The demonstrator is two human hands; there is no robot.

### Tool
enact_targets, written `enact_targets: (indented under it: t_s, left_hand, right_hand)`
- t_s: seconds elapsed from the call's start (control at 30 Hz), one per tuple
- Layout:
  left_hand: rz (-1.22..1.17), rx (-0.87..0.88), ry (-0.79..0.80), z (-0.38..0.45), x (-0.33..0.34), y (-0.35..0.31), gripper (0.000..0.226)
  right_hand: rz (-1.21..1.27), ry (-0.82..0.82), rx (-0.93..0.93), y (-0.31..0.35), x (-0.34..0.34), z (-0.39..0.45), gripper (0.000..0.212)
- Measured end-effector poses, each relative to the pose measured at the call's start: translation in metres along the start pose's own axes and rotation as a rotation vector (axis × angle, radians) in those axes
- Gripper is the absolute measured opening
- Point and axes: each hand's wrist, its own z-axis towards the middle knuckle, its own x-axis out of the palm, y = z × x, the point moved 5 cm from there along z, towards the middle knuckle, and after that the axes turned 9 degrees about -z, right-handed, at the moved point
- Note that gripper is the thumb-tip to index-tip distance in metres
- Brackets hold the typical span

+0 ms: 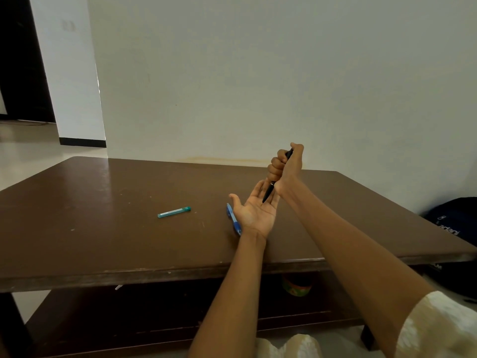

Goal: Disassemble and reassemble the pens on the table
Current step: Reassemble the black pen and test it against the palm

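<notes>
Gripping: right grip (pixel 285 164) is fisting a black pen (pixel 271 187), tip down
Waiting: left grip (pixel 258 210) is lying spread (palm up) over the bench (pixel 103 228)

Brown table (pixel 103 228) — teal pen (pixel 174 212), blue pen (pixel 233 219)

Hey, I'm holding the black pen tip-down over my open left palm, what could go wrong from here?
1. The black pen in your fisted right hand points its tip at your left hand, so a firm press may jab or ink the palm.
2. The blue pen lies on the table right beside your left wrist and could get nudged and roll.
3. Anything that drops out could miss the palm, bounce off the table and be lost.
</notes>
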Motion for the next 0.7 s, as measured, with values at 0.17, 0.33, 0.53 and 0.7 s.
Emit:
enact_targets:
  t_s: [0.17, 0.33, 0.53, 0.7]
  left_hand:
    - [0.0, -0.003, -0.006, -0.0001, -0.0005, 0.0006, 0.083]
    - [0.003, -0.002, -0.005, -0.0002, -0.0008, 0.0009, 0.083]
    - [-0.001, -0.002, 0.005, 0.0014, -0.0017, 0.0006, 0.084]
    - [0.001, 0.0, 0.005, 0.0022, -0.0013, 0.0001, 0.084]
  right_hand:
    - [-0.003, 0.006, 0.001, -0.0004, 0.0, -0.0004, 0.046]
    - [-0.011, 0.016, 0.006, 0.0, 0.0001, -0.0009, 0.045]
    - [-0.015, 0.016, 0.01, -0.0006, -0.0003, -0.0003, 0.044]
    - [-0.005, 0.013, 0.005, 0.0007, -0.0012, -0.0001, 0.043]
